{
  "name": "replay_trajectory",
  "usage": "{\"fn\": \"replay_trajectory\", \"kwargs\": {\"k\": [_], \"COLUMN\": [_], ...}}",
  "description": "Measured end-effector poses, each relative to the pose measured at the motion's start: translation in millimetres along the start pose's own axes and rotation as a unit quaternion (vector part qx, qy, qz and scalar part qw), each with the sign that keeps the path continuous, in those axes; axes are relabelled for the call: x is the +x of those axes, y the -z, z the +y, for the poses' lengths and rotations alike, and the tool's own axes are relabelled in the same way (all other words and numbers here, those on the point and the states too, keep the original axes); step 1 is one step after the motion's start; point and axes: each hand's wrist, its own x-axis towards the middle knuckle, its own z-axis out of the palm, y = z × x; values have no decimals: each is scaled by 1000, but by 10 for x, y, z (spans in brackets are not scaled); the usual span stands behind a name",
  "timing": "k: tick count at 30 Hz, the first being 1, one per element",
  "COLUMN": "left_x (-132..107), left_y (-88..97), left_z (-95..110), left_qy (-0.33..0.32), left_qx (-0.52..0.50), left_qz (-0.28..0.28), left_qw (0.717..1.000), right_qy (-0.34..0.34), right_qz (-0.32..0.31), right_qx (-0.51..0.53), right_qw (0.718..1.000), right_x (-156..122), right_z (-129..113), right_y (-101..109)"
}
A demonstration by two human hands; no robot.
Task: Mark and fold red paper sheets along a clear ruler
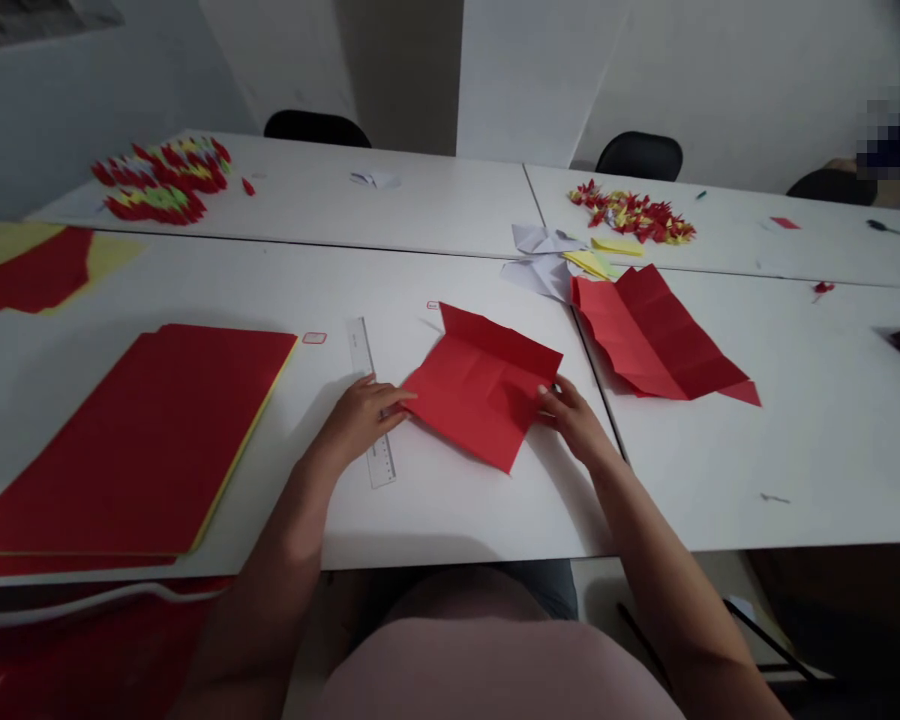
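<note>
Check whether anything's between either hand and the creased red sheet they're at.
Nothing visible. The left hand reaches the left corner of the red sheet, and the right hand is at its right edge. The ruler lies below the left hand, not blocking its fingertips.

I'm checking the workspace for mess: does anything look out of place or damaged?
One small red piece lies apart from the rows of folded pieces at the far left, and the pile of pieces farther right is jumbled rather than lined up. The red sheet being handled is creased but shows no clear tear.
</note>
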Motion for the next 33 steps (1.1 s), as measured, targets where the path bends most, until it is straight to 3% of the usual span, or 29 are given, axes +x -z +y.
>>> {"fn": "replay_trajectory", "kwargs": {"k": [4, 9, 13, 17, 20, 25, 28, 33], "left_x": [-15, 27, 44, 48, 53, 51, 55, 79], "left_y": [-17, -117, -210, -268, -319, -442, -490, -507], "left_z": [53, 59, 70, 111, 127, 127, 160, 218], "left_qy": [93, 118, 99, 57, 37, 16, 1, -81], "left_qx": [-101, -105, -94, -61, -31, 90, 154, 181], "left_qz": [-45, -32, -2, 11, 16, 25, 29, -20], "left_qw": [990, 987, 991, 996, 999, 995, 988, 980], "right_qy": [137, 232, 218, 164, 177, 236, 290, 388], "right_qz": [111, 43, 24, 55, 72, 89, 66, -142], "right_qx": [-126, -192, -272, -359, -417, -502, -562, -635], "right_qw": [976, 953, 937, 917, 888, 827, 772, 653], "right_x": [-225, -574, -569, -431, -365, -332, -313, -229], "right_z": [59, 81, 117, 197, 259, 355, 332, 156], "right_y": [131, 33, -174, -309, -331, -299, -276, -269]}}
